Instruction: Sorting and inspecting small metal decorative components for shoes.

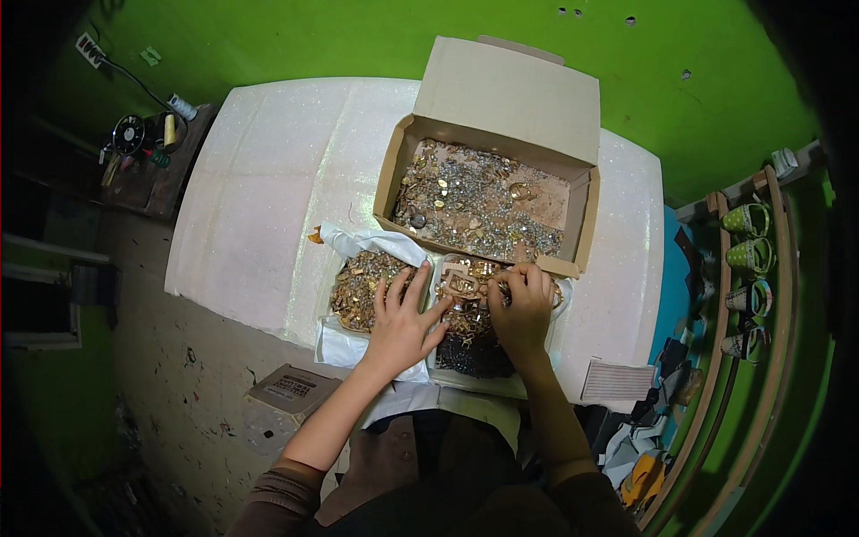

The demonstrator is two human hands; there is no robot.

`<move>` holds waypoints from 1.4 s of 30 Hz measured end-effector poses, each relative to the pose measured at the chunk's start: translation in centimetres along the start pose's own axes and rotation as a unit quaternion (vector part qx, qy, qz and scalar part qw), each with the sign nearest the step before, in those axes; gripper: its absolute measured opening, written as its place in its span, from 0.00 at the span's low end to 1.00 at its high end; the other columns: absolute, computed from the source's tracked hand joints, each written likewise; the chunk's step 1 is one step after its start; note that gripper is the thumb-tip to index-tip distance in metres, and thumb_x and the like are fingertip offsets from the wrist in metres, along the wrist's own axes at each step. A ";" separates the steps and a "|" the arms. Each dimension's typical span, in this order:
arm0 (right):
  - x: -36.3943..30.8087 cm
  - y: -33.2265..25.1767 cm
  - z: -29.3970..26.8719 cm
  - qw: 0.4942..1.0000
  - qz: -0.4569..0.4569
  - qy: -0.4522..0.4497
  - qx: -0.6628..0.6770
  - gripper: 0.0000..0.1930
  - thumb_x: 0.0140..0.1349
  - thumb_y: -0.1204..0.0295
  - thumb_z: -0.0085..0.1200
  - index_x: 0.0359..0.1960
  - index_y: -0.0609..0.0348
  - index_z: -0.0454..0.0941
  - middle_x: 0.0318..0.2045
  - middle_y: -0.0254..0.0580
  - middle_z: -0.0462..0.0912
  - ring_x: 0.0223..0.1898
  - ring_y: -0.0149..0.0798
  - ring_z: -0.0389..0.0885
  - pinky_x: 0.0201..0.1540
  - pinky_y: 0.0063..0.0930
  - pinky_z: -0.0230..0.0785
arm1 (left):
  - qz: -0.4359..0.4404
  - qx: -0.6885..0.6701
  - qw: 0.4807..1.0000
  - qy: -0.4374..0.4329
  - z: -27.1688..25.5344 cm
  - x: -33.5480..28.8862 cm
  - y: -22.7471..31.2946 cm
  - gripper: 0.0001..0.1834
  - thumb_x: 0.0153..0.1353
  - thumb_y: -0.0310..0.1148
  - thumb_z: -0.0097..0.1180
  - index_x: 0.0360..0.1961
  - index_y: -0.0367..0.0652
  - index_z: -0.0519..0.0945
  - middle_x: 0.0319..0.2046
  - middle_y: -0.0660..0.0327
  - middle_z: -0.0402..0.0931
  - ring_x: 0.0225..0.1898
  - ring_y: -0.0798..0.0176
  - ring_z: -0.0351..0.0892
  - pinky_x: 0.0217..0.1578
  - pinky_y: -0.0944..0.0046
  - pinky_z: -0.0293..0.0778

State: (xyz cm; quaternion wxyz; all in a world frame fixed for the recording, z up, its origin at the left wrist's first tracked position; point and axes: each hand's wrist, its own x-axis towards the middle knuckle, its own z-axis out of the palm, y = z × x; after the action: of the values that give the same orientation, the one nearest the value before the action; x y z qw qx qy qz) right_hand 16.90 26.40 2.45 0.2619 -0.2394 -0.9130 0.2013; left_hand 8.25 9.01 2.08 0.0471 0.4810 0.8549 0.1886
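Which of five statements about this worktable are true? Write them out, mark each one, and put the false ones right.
1. The cardboard box on the white-covered table stands open. True.
2. Both hands are inside the cardboard box. False: the left hand is at the left-hand heap of gold-coloured pieces, the right hand at the right-hand tray, both nearer the person.
3. The wall behind the table is green. True.
4. The dark pieces lie at the far end of the right-hand tray. False: they lie at its near end.
5. The left hand's fingers are spread. True.
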 end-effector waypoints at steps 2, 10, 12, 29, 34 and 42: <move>0.0 -0.6 -0.3 1.000 0.000 0.003 -0.014 0.10 0.50 0.70 0.58 0.35 0.56 0.77 0.37 0.42 0.73 0.41 0.46 0.70 0.45 0.40 0.60 | -0.001 0.004 1.000 0.009 0.0 0.1 -0.1 0.19 0.56 0.43 0.55 0.50 0.58 0.79 0.66 0.47 0.50 0.65 0.39 0.47 0.62 0.35 0.40; -0.8 -2.3 0.9 0.984 -0.129 -0.098 -0.074 0.26 0.44 0.62 0.65 0.48 0.55 0.74 0.51 0.46 0.69 0.57 0.48 0.64 0.62 0.54 0.51 | -0.007 0.024 0.999 0.030 0.0 0.7 -0.6 0.17 0.55 0.40 0.55 0.47 0.54 0.81 0.65 0.46 0.51 0.65 0.39 0.47 0.62 0.34 0.41; -0.6 -2.4 1.3 0.981 -0.112 -0.124 -0.097 0.30 0.43 0.61 0.66 0.50 0.55 0.73 0.54 0.47 0.68 0.60 0.48 0.60 0.63 0.55 0.47 | -0.009 0.021 0.999 0.028 0.0 0.6 -0.5 0.17 0.55 0.40 0.56 0.47 0.54 0.81 0.65 0.46 0.52 0.65 0.39 0.47 0.62 0.34 0.41; -0.5 -1.4 2.3 0.992 -0.106 -0.037 -0.063 0.10 0.52 0.70 0.56 0.35 0.60 0.78 0.49 0.49 0.71 0.56 0.52 0.65 0.61 0.55 0.52 | 0.002 0.008 1.000 0.023 0.4 1.2 -0.2 0.20 0.54 0.39 0.56 0.49 0.54 0.79 0.66 0.45 0.48 0.65 0.37 0.47 0.63 0.35 0.40; -0.3 -1.7 2.1 0.993 -0.106 -0.027 -0.053 0.07 0.52 0.72 0.55 0.31 0.61 0.78 0.48 0.49 0.72 0.55 0.52 0.65 0.60 0.55 0.53 | 0.003 0.010 1.000 0.027 0.6 1.1 -0.4 0.20 0.54 0.40 0.56 0.50 0.57 0.79 0.66 0.45 0.49 0.65 0.38 0.47 0.63 0.35 0.39; 0.1 -1.6 2.2 0.992 -0.111 -0.016 -0.062 0.07 0.51 0.72 0.54 0.30 0.62 0.77 0.47 0.49 0.72 0.55 0.53 0.66 0.60 0.54 0.53 | 0.015 0.024 0.999 0.039 0.5 1.7 -0.2 0.19 0.54 0.42 0.56 0.49 0.58 0.80 0.65 0.46 0.51 0.65 0.38 0.48 0.62 0.35 0.40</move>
State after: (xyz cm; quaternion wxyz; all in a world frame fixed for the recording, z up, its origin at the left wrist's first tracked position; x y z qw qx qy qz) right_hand 15.01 24.66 1.51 0.2526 -0.1496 -0.9487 0.1177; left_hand 7.35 10.50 1.68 -0.0011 0.4871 0.8529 0.1876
